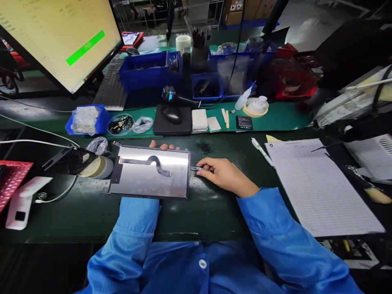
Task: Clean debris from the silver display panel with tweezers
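A flat silver display panel [150,173] with a dark flex cable across its back lies in front of me on the dark mat. My left hand [163,146] is under and behind it; only the fingertips show over the far edge, gripping the panel. My right hand [225,175] rests on the mat just right of the panel, fingers pinched on thin metal tweezers [197,168] whose tip touches the panel's right edge.
A monitor [61,36] and keyboard [112,85] stand at back left, blue bins [147,71] behind. A mouse on its pad [172,116], a barcode scanner [174,96], a pen [261,152] and a printed sheet [318,188] lie nearby. A tape roll [96,166] sits left.
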Available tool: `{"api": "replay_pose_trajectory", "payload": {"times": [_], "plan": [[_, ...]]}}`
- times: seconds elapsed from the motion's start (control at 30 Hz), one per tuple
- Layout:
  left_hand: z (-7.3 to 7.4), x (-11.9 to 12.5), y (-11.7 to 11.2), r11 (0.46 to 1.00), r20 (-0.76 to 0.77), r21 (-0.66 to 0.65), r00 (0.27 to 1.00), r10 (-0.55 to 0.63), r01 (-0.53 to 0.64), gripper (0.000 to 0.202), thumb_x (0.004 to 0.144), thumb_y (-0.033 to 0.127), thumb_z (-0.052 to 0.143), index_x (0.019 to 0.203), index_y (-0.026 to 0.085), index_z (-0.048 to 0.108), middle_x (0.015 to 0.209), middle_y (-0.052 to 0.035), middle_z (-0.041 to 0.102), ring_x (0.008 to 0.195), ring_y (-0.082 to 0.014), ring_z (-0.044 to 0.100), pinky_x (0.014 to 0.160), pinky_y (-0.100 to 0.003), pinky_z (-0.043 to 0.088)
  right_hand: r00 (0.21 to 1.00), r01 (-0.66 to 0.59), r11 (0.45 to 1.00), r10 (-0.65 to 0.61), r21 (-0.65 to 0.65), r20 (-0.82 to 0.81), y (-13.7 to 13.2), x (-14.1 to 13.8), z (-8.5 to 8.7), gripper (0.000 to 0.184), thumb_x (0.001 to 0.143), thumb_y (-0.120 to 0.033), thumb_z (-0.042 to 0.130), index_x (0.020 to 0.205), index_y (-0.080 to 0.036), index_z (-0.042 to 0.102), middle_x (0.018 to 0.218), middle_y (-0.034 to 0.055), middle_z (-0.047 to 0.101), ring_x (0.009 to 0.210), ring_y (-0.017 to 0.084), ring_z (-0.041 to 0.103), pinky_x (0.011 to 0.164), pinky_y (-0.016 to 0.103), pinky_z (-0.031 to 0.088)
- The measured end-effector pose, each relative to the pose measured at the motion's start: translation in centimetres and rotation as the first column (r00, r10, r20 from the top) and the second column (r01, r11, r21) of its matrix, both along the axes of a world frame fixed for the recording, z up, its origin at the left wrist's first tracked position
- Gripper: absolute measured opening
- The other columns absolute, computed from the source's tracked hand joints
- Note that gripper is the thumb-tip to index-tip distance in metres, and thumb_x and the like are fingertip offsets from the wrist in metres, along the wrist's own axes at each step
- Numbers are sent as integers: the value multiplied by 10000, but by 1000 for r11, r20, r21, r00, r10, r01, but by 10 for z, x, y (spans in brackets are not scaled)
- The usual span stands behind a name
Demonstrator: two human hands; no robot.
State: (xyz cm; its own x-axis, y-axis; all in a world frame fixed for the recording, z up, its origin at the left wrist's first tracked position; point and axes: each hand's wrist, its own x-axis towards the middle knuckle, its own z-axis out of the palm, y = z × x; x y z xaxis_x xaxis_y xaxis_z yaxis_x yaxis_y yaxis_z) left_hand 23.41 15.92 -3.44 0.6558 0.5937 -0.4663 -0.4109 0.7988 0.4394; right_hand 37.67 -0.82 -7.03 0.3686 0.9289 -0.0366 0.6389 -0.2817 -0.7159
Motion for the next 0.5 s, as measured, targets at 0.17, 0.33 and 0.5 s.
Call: {"api": "replay_pose_trajectory", "payload": {"times": [0.17, 0.33, 0.5], "plan": [[-12, -2, 1, 998, 210, -20, 976, -54, 59, 473, 1075, 427, 363, 712, 199, 564, 779, -29, 651, 815, -184, 673, 876, -388, 568, 995, -61, 996, 56, 66, 79, 0, 1, -1, 161, 989, -277, 612, 1029, -242, 764, 1048, 33, 777, 967, 218, 713, 851, 322, 525], [-19, -3, 7, 990, 236, -65, 966, -106, 125, 504, 1073, 470, 334, 713, 187, 543, 782, -40, 655, 847, -201, 686, 840, -372, 569, 1000, -2, 1000, 2, 4, 0, 0, 0, -1, 138, 952, -290, 666, 1042, -246, 761, 945, 18, 780, 854, 199, 722, 758, 298, 530], [-25, -4, 12, 983, 250, -58, 956, -155, 175, 452, 1049, 486, 404, 734, 204, 564, 817, -32, 670, 905, -201, 685, 925, -389, 555, 996, -69, 996, 65, 62, 68, 0, 2, -3, 150, 978, -285, 626, 1023, -241, 763, 1014, 35, 776, 927, 211, 713, 831, 320, 528]]}}
